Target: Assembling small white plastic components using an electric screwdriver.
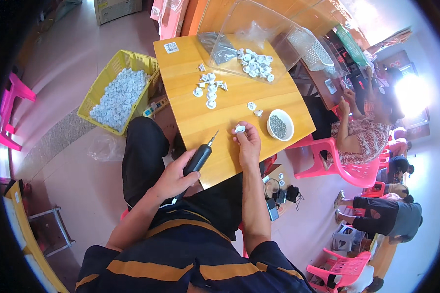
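Observation:
My left hand (176, 176) is wrapped round a black electric screwdriver (197, 159) whose thin bit points up and away over the table's near edge. A white cable runs from its lower end. In the fingers of my right hand (248, 143) is a small round white plastic part (240, 129), held above the wooden table (208, 128). Right of that hand stands a white bowl (289, 128) of small metal screws (277, 126). Two loose white parts (252, 105) lie just beyond it, and a cluster of similar parts (211, 89) is farther left.
A clear plastic bin (291, 46) on its side holds a heap of white parts (257, 64) at the table's far end. On the floor at left, a yellow crate (99, 84) is full of white parts. A co-worker (359, 132) sits at right on a pink chair (347, 168).

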Available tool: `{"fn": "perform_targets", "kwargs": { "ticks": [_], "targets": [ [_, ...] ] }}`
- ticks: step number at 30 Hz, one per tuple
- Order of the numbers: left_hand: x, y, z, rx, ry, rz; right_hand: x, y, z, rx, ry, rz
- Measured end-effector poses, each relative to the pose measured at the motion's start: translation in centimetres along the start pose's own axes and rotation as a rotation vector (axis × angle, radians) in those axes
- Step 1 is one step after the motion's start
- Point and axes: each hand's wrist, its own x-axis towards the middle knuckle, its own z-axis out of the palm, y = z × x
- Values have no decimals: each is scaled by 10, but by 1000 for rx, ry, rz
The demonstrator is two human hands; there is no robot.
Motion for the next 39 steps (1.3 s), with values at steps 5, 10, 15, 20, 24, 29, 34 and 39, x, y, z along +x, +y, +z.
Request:
{"fn": "perform_targets", "kwargs": {
  "ticks": [5,10,15,20,24,29,34,39],
  "targets": [
    [5,2,4,89,-21,-21,-6,9,2,175,-3,-32],
    [7,2,8,150,-26,-16,-11,10,0,229,-59,-98],
    [6,6,17,86,-68,19,-20,-1,0,128,-130,-28],
    [8,12,18,168,-73,55,-23,6,-4,58,-143,-42],
    [10,25,15,248,-67,29,-20,3,-4,48,-140,-42],
    [12,38,14,358,-70,-48,-17,8,-5,3,-159,-9],
    [16,37,15,483,-52,-47,-16,12,-1,106,-154,-36],
    [20,32,17,481,-56,-12,-17,15,1,96,-133,-46]
  ]
}}
